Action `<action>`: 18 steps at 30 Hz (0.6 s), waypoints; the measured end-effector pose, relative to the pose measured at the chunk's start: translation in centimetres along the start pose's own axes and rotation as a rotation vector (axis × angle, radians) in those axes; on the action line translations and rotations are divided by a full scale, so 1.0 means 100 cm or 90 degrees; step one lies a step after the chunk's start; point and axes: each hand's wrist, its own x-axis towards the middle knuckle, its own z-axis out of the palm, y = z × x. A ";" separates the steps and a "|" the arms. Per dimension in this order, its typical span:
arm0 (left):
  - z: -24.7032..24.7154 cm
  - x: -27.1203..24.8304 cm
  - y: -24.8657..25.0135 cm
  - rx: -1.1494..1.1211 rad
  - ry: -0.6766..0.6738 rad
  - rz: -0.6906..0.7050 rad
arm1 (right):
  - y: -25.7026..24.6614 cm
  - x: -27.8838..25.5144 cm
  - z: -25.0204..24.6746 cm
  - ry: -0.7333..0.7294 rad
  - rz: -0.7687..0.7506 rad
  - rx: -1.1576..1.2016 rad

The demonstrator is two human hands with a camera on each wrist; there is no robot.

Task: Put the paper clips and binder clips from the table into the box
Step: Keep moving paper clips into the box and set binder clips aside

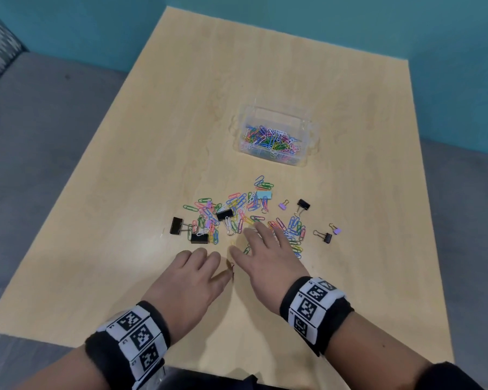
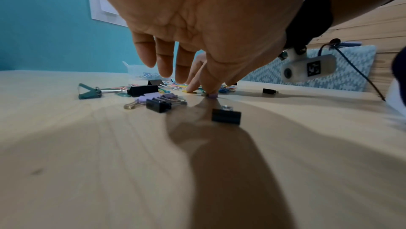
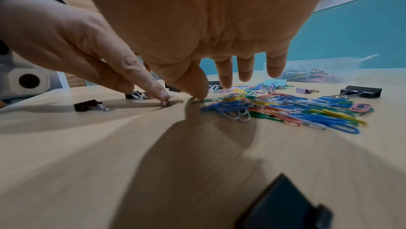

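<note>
Coloured paper clips (image 1: 237,212) and black, lilac and pale-blue binder clips (image 1: 225,214) lie scattered mid-table. The clear plastic box (image 1: 275,136) behind them holds many paper clips. My left hand (image 1: 209,261) hovers at the pile's near edge, fingers loosely extended, its thumb tip pressing a small lilac binder clip (image 2: 212,95) onto the wood. My right hand (image 1: 261,240) is spread flat over the paper clips on the right, holding nothing. Its thumb tip (image 3: 200,94) touches the table at a green paper clip (image 3: 197,101).
The light wooden table (image 1: 265,66) has bare wood in front of and behind the clips. Single black binder clips (image 1: 303,204) lie out to the right and one (image 1: 176,226) to the left. Grey seating and a teal wall surround the table.
</note>
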 end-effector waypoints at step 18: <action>-0.008 0.056 -0.005 -0.053 -0.006 -0.205 | 0.019 0.027 -0.020 -0.037 0.018 0.008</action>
